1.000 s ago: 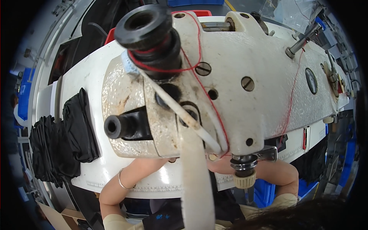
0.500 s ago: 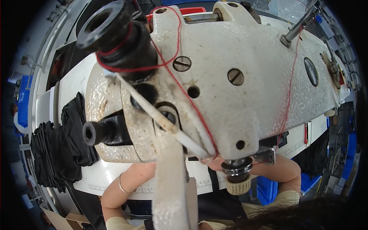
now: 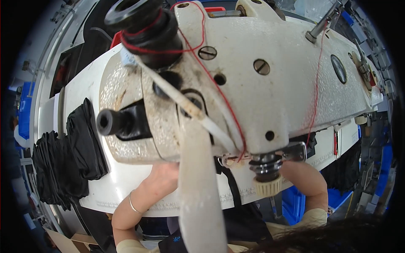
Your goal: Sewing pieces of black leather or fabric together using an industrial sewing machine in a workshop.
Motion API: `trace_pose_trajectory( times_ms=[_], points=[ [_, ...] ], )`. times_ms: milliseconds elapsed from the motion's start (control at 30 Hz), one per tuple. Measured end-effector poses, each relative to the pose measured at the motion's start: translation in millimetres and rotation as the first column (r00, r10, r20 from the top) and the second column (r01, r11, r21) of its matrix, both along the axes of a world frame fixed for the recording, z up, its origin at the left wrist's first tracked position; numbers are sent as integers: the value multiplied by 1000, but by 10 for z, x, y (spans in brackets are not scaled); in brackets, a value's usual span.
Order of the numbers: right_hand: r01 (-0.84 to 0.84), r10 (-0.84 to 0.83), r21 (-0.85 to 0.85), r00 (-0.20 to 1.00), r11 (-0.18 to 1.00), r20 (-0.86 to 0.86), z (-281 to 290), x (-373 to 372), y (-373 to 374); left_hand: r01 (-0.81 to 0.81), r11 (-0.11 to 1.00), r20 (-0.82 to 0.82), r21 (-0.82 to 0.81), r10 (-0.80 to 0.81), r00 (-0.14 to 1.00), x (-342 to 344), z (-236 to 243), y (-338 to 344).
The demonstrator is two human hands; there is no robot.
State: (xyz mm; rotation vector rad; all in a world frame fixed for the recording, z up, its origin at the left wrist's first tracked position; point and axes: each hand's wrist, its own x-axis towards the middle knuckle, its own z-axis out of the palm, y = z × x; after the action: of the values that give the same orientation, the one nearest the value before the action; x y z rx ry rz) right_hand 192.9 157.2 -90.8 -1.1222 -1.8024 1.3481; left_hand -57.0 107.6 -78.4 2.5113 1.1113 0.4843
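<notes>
A white sewing machine [image 3: 236, 92] fills the middle of the view, with red thread [image 3: 219, 90] looped round its black post [image 3: 154, 40] and running down its front. Below its left end shows the back of my left hand [image 3: 163, 176]; a thin bangle circles that wrist. Its fingers are hidden behind the machine and the pale lever [image 3: 198, 185]. My right hand [image 3: 292, 169] reaches in behind the tension knob [image 3: 268, 185], with only wrist and forearm plainly visible. Between my arms, a black fabric strip [image 3: 231, 183] hangs over the table's front edge. Whatever my fingers touch is hidden.
Stacked black fabric pieces [image 3: 84, 145] lie on the left of the white table [image 3: 122, 185]; more dark fabric [image 3: 344, 168] hangs at the right. A ruler scale runs along the table's front edge. Blue bins [image 3: 293, 202] stand below, and a red-handled tool [image 3: 336, 143] lies at the right.
My view has shifted, so the machine sits higher and slightly right in the picture. More of my left hand and of the black strip shows below it.
</notes>
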Motion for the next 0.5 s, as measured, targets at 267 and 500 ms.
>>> trace_pose_trajectory(
  times_ms=[267, 500],
  points=[
    [-180, 71, 617, 978, 766, 198, 217, -34, -165, -47, 996, -16, -73, 46, 999, 31, -8, 30],
    [-469, -52, 752, 832, 464, 552, 147, -69, -41, -83, 988, 75, 130, 73, 994, 35, -56, 318]
  ],
)
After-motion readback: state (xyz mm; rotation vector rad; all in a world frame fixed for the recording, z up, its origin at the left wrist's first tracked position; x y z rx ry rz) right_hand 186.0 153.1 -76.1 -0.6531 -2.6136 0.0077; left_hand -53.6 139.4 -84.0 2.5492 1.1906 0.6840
